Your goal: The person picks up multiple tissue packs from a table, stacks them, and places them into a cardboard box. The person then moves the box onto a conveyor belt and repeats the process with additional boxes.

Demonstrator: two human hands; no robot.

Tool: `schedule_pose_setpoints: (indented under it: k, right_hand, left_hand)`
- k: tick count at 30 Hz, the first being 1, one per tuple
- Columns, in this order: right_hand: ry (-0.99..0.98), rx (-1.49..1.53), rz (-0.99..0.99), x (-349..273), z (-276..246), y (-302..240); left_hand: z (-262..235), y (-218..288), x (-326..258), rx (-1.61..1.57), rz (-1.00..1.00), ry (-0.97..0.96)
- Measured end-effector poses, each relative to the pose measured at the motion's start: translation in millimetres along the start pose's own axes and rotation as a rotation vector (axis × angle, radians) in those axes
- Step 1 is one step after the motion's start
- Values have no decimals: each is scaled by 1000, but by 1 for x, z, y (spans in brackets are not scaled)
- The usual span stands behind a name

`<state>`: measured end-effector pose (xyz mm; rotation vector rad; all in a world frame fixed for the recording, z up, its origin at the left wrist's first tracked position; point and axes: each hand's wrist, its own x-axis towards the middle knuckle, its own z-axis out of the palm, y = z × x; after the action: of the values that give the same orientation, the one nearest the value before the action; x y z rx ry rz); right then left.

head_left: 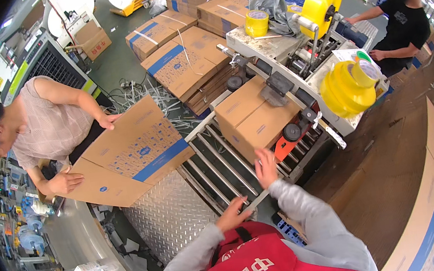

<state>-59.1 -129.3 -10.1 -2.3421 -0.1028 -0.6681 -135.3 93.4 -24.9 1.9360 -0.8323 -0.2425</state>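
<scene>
A closed brown carton [258,116] sits on the roller conveyor [220,160], under the arm of a tape-sealing machine [287,84]. Just in front of its near side is my right hand [266,167], fingers apart and holding nothing; whether a fingertip touches the cardboard I cannot tell. My left hand [233,214] is at the near end of the rollers, fingers stretched out and nothing in them. To the left, a co-worker in a blue hair net holds a flat folded carton [134,155] with a blue stripe, gripping it with both hands.
Strapped stacks of flat cartons [184,57] stand beyond the rollers. Yellow tape rolls [349,89] sit on the machine's right side, with another person behind. Large cardboard sheets [421,206] rise at my right. A metal tread plate [167,214] and a steel counter [76,238] lie left.
</scene>
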Motion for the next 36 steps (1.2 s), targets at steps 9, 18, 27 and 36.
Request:
schedule_pose_setpoints:
  k: [9, 18, 27, 36]
  right_hand:
    - [-130, -92, -32, -128, -131, -195]
    - [84, -1351, 51, -142, -387, -281]
    - [561, -1272, 2, -167, -441, -292]
    - [599, -1117, -964, -57, -336, -556]
  left_hand:
    - [-52, -177, -303, -172, -675, 4]
    - [-68, -38, -258, -368, -403, -250]
    - [-57, -145, -348, -206, -412, 5]
    - [-125, -59, -344, -598, -705, 296]
